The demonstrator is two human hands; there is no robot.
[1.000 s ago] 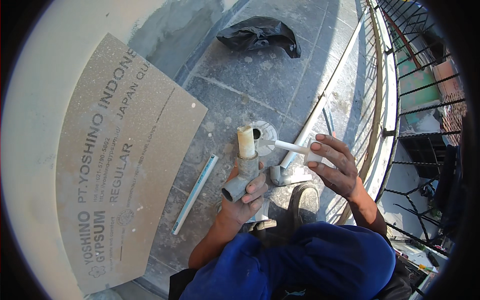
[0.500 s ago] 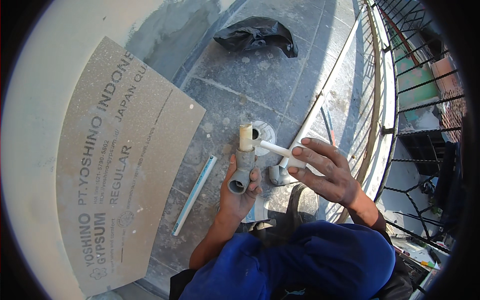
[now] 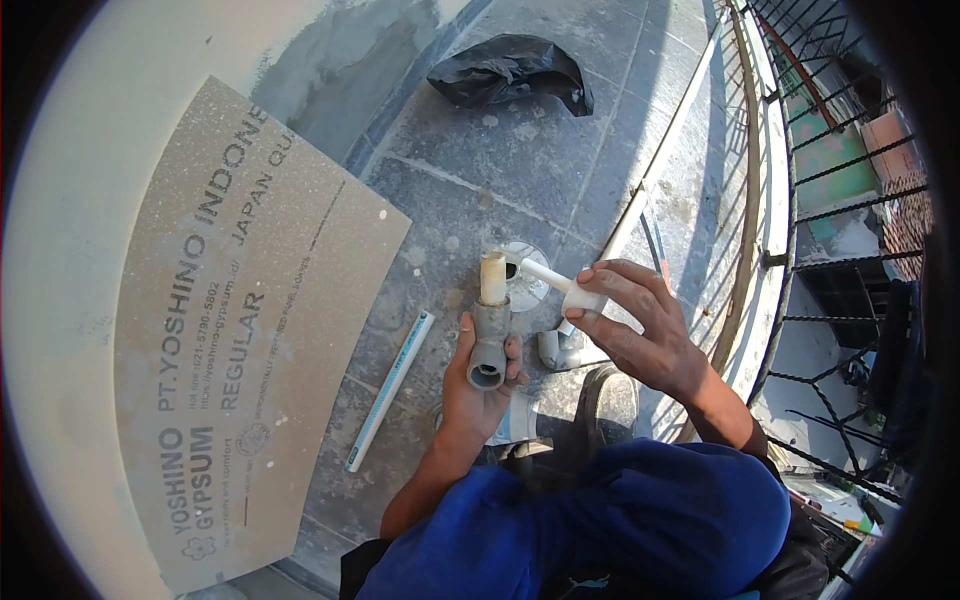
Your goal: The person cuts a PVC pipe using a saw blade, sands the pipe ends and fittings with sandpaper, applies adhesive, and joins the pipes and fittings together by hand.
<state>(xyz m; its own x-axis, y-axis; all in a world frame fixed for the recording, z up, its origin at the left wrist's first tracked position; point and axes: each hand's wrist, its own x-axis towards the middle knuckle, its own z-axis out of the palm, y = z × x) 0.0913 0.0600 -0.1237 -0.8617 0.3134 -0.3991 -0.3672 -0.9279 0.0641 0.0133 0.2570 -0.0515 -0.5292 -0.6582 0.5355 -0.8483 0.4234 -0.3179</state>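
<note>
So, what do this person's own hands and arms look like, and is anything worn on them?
The left hand and right hand are ordinary human hands, with no gloves, rings or watch showing. The visible forearms are bare, without cables. Black fabric shows near the left elbow; whether it is a sleeve, I can't tell.

Fisheye camera on your head, left one of side-by-side pair. Looks steeply down past your lap [image 3: 600, 520] onto tiled floor [image 3: 480, 190]. Your left hand [image 3: 466, 402] and right hand [image 3: 645, 335] near lens, about mid-view, within arm's reach; forearms [image 3: 727, 415] below them. Wide field: wall [image 3: 70, 250] bends along left rim, railing [image 3: 776, 260] along right. View upright, unmirrored: its left is your left.
</note>
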